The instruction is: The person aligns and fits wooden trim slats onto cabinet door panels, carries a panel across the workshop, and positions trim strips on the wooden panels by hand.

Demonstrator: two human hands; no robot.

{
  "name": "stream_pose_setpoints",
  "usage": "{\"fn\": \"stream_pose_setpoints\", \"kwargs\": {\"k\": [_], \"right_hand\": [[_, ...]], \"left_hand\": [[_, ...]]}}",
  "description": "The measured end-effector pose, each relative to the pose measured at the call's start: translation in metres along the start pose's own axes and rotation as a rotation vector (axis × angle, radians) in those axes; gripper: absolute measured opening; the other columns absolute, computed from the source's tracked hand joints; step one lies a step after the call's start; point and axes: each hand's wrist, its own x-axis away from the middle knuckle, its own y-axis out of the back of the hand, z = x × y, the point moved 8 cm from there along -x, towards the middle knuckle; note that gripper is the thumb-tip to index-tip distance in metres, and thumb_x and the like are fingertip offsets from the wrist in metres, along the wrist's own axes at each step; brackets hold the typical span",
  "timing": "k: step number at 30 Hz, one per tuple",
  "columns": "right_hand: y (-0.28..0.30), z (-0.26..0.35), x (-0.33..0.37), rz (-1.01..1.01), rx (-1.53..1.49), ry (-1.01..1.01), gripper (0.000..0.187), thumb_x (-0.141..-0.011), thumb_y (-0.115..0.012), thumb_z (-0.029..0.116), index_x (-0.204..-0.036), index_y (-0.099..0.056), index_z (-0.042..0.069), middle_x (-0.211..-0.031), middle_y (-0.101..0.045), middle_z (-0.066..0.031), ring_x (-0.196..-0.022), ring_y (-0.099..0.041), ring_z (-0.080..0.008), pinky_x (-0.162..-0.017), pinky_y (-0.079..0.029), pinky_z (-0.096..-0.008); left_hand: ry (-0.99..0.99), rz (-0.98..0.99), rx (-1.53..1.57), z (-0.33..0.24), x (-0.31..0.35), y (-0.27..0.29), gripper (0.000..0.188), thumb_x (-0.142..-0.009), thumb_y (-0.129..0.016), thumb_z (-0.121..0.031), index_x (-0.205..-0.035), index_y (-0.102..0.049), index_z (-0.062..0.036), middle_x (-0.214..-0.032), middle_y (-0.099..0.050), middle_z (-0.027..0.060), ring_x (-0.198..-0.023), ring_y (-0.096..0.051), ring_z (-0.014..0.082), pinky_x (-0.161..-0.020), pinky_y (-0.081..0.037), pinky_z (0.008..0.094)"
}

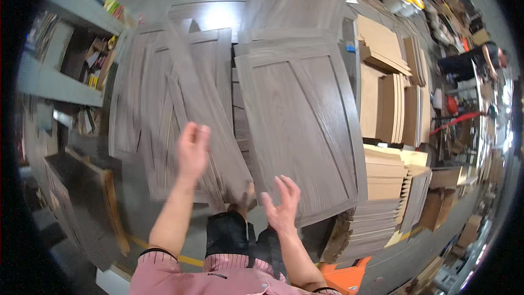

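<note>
Large grey wood-grain door panels with raised frames lie stacked in front of me. My left hand (pixel 194 150) is raised over the left-hand panels, blurred, its fingers loosely stretched and no grip visible. Beside it a long narrow grey panel (pixel 204 90) slants across the left stack, also smeared by motion. My right hand (pixel 283 205) is at the near left edge of the big framed panel (pixel 295 125), thumb and fingers spread; whether it touches the panel I cannot tell. More grey panels (pixel 128 98) lie at the left.
On the right stand stacks of tan boards (pixel 376 104) and edge-on panels (pixel 376 213). An orange metal part (pixel 345 277) is near my right side. A blue-grey shelf unit (pixel 68 76) stands at left. Farther right, a person (pixel 469 63) works at a bench. White buckets (pixel 401 0) are at the back.
</note>
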Motion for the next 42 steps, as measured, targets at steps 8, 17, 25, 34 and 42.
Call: {"fn": "stream_pose_setpoints", "kwargs": {"k": [8, 17, 25, 34, 42], "right_hand": [[0.031, -0.084, 0.037, 0.033, 0.331, -0.295, 0.073, -0.082, -0.080, 0.033, -0.144, -0.050, 0.009, -0.107, -0.066, -0.0189, -0.094, -0.067, -0.0408, -0.079, -0.055, -0.0494], [0.038, -0.101, 0.050, -0.035, 0.264, -0.480, 0.064, -0.084, -0.079, 0.030, -0.139, -0.055, 0.006, -0.110, -0.065, -0.0197, -0.101, -0.064, -0.0417, -0.086, -0.053, -0.0470], [0.019, -0.107, 0.045, -0.124, 0.307, -0.453, 0.061, -0.081, -0.081, 0.026, -0.135, -0.059, 0.006, -0.108, -0.061, -0.0164, -0.100, -0.061, -0.0376, -0.084, -0.051, -0.0468], [0.011, -0.114, 0.032, -0.364, 0.443, -0.420, 0.055, -0.076, -0.084, 0.030, -0.125, -0.067, 0.011, -0.110, -0.061, -0.0085, -0.103, -0.056, -0.0298, -0.090, -0.042, -0.0450], [0.009, -0.124, 0.033, -0.487, 0.271, -0.383, 0.047, -0.077, -0.083, 0.028, -0.121, -0.071, 0.015, -0.105, -0.059, -0.0007, -0.097, -0.056, -0.0228, -0.086, -0.040, -0.0407]], "left_hand": [[-0.177, 0.494, -0.102, 0.066, 0.030, -0.201, 0.039, -0.098, -0.066, -0.026, -0.128, -0.054, -0.0048, -0.100, -0.060, 0.0067, -0.091, -0.060, 0.0168, -0.084, -0.054, 0.0373], [-0.748, 0.404, -0.864, 0.030, -0.078, -0.257, 0.061, -0.097, -0.058, -0.044, -0.151, -0.046, -0.0183, -0.159, -0.038, 0.0094, -0.148, -0.030, 0.0294, -0.120, -0.021, 0.0504], [-0.787, 0.454, -0.913, 0.019, -0.095, -0.262, 0.065, -0.093, -0.060, -0.047, -0.152, -0.045, -0.0232, -0.162, -0.034, 0.0048, -0.146, -0.032, 0.0265, -0.119, -0.021, 0.0491], [-0.802, 0.409, -1.134, 0.027, -0.092, -0.280, 0.069, -0.092, -0.060, -0.050, -0.154, -0.040, -0.0295, -0.164, -0.032, 0.0009, -0.143, -0.036, 0.0296, -0.109, -0.032, 0.0647], [-0.882, 0.401, -1.140, 0.038, -0.115, -0.281, 0.066, -0.095, -0.054, -0.058, -0.155, -0.037, -0.0366, -0.164, -0.032, -0.0037, -0.145, -0.033, 0.0331, -0.113, -0.022, 0.0716]]}}
